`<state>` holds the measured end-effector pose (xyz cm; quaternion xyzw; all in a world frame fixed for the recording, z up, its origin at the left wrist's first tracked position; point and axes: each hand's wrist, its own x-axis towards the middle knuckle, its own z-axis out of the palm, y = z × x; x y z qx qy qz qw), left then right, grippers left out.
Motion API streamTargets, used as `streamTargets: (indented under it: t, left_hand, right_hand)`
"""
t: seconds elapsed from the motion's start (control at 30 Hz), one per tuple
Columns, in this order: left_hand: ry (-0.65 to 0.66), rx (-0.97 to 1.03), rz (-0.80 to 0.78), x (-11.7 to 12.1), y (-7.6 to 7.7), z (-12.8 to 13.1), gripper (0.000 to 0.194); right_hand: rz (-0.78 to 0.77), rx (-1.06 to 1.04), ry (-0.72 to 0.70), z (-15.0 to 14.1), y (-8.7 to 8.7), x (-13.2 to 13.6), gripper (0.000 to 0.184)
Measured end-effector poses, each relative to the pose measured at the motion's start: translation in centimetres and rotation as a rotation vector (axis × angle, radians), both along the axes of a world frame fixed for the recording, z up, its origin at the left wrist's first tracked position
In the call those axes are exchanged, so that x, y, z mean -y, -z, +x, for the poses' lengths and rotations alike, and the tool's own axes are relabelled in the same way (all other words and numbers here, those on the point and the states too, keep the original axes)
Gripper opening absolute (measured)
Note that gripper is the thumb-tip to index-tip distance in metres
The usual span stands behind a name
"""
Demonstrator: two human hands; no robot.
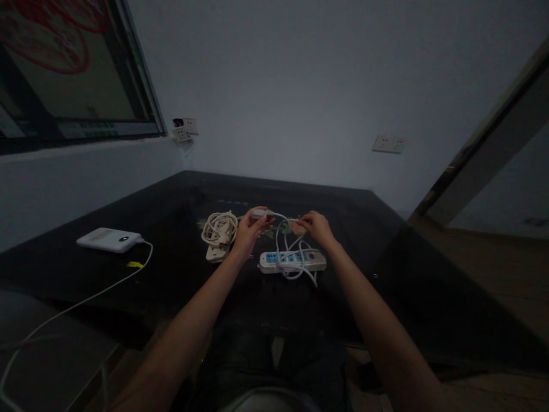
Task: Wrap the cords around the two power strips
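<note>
My left hand (249,229) is closed around a white plug (259,213) at the end of a white cord. To the right, my right hand (316,226) pinches the same cord (281,216) between thumb and fingers. Below and between the hands lies a white power strip (270,268) with blue socket faces, loose loops of the cord lying across it. Just left of my left hand rests a second, cream power strip (214,253), with its coiled cord (219,224) bundled on top.
A white power bank (107,240) with a cable (107,289) running off the edge lies on the left of the black table (180,286). A yellow scrap (135,264) is beside it. Wall sockets (388,143) are on the back wall, under a window's right side others (184,130).
</note>
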<state>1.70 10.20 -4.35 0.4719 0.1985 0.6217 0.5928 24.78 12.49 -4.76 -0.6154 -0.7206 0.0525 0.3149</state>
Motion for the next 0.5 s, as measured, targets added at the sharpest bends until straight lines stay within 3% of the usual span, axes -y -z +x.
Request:
streamTargets:
  t: [0.1,0.27,0.43,0.5]
  left_hand:
    - [-0.023,-0.056,0.019,0.1,0.0,0.2,0.031]
    - [-0.117,-0.201,0.064,-0.2,0.3,0.3,0.030]
    - [-0.201,-0.299,0.146,-0.3,0.5,0.3,0.025]
    - [-0.218,-0.323,0.171,-0.2,0.5,0.3,0.024]
  right_hand:
    - [-0.030,-0.081,0.105,0.1,0.9,-2.1,0.020]
    - [-0.087,-0.150,0.016,0.5,2.4,-2.6,0.016]
    - [-0.016,-0.226,-0.005,2.0,2.0,1.0,0.037]
    - [-0.031,-0.268,-0.098,2.7,1.8,3.6,0.036]
